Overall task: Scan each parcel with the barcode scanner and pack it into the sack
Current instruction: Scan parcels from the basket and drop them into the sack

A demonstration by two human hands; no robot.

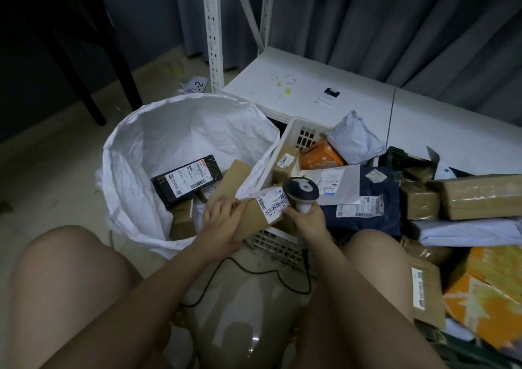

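Task looked early: the white sack (158, 154) held only a black parcel (186, 180) and a couple of brown boxes. Left hand (223, 221) gripped a cardboard parcel (254, 210) at the sack's rim, right hand (306, 219) clutched the barcode scanner (301, 192) beside its label; many parcels still filled the basket (299, 131) and the floor to the right

Matt cardboard parcel (251, 216), crinkled woven-plastic sack (158, 154), glossy floor (240, 298).

Parcel stockroom: slotted metal shelving (213, 29), heaped labelled parcels (477, 196).
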